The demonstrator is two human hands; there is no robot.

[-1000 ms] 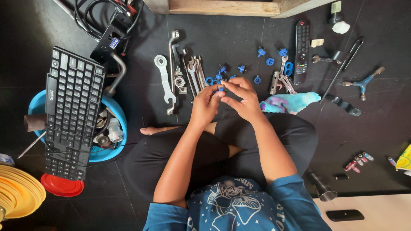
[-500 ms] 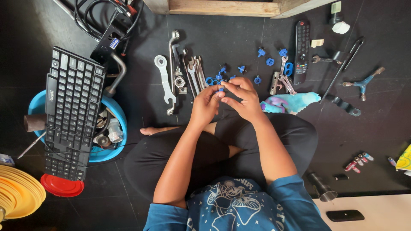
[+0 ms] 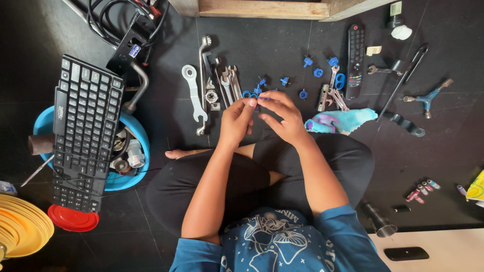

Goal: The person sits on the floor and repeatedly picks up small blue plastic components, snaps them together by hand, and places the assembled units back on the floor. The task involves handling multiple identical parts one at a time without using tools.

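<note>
Pinching a small blue plastic part (image 3: 257, 100), I saw left hand (image 3: 236, 120) and right hand (image 3: 283, 117) meet above steel wrenches (image 3: 228, 85).

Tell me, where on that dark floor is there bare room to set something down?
Bare floor lies between the wrenches and the keyboard, and on the far side between the right knee and the small batteries. It is crowded ahead of both hands, among the blue parts, remote and cloth.
</note>
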